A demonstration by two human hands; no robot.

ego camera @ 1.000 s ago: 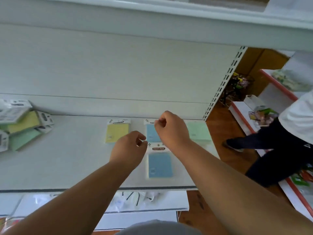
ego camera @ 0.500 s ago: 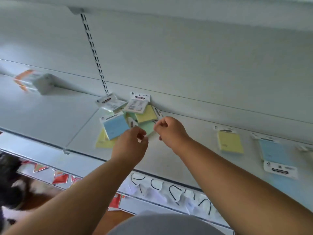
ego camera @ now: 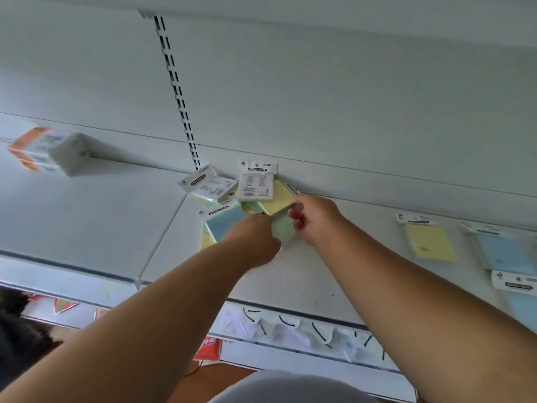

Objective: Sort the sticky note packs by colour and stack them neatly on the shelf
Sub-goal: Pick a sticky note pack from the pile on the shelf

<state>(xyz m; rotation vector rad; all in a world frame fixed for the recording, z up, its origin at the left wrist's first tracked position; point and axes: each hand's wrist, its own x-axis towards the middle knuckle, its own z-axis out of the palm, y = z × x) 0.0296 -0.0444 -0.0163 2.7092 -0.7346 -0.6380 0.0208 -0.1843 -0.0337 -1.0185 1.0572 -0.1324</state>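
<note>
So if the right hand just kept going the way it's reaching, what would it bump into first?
Probably the yellow pack at the edge of the jumbled pile, which the right hand already nearly touches; behind it stands the shelf's back wall. Depth is hard to judge.

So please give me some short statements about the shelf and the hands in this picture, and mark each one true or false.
1. Both hands reach into the mixed pile of sticky note packs. True: the left hand and right hand are at the pile.
2. A green pack lies between the two hands. True.
3. The lone yellow pack lies left of the pile. False: it lies to the right, apart from the pile.
4. A blue pack lies right of the lone yellow pack. True.
5. The white box sits on top of the pile. False: it stands far to the left on the shelf.
</note>
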